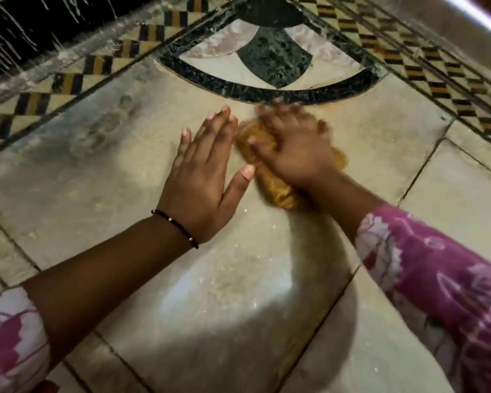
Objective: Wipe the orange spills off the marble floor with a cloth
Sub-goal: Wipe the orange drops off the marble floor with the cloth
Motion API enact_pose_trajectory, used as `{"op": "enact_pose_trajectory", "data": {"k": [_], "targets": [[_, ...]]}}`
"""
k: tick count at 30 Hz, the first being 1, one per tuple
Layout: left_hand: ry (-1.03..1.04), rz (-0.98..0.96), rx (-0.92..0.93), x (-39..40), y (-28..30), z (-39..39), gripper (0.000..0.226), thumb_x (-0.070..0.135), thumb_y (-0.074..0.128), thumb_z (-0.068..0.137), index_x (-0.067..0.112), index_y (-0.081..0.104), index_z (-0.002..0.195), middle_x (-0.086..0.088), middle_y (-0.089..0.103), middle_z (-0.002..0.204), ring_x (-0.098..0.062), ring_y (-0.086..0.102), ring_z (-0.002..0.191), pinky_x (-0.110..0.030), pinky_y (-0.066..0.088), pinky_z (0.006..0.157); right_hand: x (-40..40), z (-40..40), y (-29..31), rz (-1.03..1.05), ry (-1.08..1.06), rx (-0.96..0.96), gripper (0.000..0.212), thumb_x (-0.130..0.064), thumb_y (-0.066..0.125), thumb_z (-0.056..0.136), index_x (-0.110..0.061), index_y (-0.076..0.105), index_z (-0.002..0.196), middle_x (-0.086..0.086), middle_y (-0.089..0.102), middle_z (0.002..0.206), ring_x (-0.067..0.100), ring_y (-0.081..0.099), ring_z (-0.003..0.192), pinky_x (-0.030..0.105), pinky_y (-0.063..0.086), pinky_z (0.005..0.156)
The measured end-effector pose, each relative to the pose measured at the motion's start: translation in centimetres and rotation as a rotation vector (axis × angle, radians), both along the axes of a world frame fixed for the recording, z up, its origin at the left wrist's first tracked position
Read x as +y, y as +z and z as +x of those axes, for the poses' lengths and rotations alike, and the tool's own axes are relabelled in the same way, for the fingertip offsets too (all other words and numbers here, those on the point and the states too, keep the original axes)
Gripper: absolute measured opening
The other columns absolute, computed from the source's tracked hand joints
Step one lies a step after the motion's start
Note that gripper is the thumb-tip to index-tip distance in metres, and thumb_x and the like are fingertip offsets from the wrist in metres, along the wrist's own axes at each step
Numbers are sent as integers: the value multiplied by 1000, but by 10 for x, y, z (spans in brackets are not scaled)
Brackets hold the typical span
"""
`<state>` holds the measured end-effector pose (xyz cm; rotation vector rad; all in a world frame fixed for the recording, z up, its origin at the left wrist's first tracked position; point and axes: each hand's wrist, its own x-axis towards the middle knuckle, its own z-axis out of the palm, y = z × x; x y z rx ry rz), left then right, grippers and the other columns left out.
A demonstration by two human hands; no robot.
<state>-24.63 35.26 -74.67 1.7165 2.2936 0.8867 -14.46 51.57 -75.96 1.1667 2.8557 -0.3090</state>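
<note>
An orange-stained cloth [275, 185] lies bunched on the beige marble floor [210, 293]. My right hand [292, 146] presses flat on top of the cloth, blurred by motion, and covers most of it. My left hand [201, 177] rests flat on the floor just left of the cloth, fingers spread, holding nothing; its thumb tip is close to the cloth's edge. A faint orange smear [332, 107] shows on the floor beyond the right hand, near the dark inlay band.
A curved black marble band [267, 93] with a black and pink inlay lies just beyond the hands. Checkered border strips [77, 80] run along the left and right. Tile joints cross the floor. Pink patterned sleeves cover both forearms.
</note>
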Motion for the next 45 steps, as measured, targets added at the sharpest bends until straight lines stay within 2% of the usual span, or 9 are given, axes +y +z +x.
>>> {"op": "enact_pose_trajectory", "data": {"k": [4,8,14,21,29,33,37,41,45], "targets": [[-97,-119,46,9,-11,17,74,55,22,90,9,15,147,-8,8,157,-21,5,145,-41,-3,115,84,81,8,-3,-384,49,72,-75,22,84,-44,11,148,-2,13,160,30,12,146,61,10,113],[-228,-206,94,31,-14,49,82,64,10,88,8,9,148,-9,1,158,-22,0,145,-43,-4,116,34,165,11,1,-557,30,71,-71,18,86,-41,5,149,-1,11,161,29,8,146,59,7,114],[-253,-330,210,41,-23,67,86,66,19,89,6,0,148,-11,-6,157,-23,-8,144,-48,-4,114,101,127,15,-46,-713,34,71,-64,15,92,-30,-1,152,5,0,161,33,-4,147,65,-2,112],[-279,-467,282,47,-18,68,89,67,25,86,5,7,148,-13,2,157,-25,2,144,-50,7,114,92,99,16,-28,-20,-34,65,-60,23,93,-37,5,151,-6,9,161,19,4,148,58,2,115],[-304,-546,269,52,-11,68,94,65,30,82,2,6,147,-16,3,156,-29,5,144,-52,7,114,42,222,28,-86,-1096,22,68,-54,21,97,-23,-1,153,3,5,161,25,-1,147,58,0,115],[-306,-546,269,53,-12,67,95,66,31,80,3,8,147,-16,6,156,-28,8,143,-49,5,115,-21,128,3,-39,-565,63,63,-51,21,97,-22,9,151,0,14,159,22,6,147,56,-2,114],[-293,-570,286,54,-12,69,96,67,32,79,5,6,148,-14,5,156,-26,4,144,-46,-1,115,72,125,16,-113,-257,-10,64,-56,25,96,-31,4,151,-4,8,161,17,-2,148,54,-6,116],[-308,-601,278,55,-9,67,96,67,32,80,4,6,147,-15,3,156,-26,1,144,-46,-2,115,80,231,24,-162,-654,-42,84,-69,27,89,-25,-8,151,1,-7,161,20,-10,147,52,-3,118],[-308,-581,281,56,-10,67,95,67,30,82,2,6,147,-16,2,156,-28,1,144,-50,3,115,-23,263,20,-132,-1087,-23,88,-69,20,85,-13,8,151,16,6,160,32,3,147,51,0,118]]}}
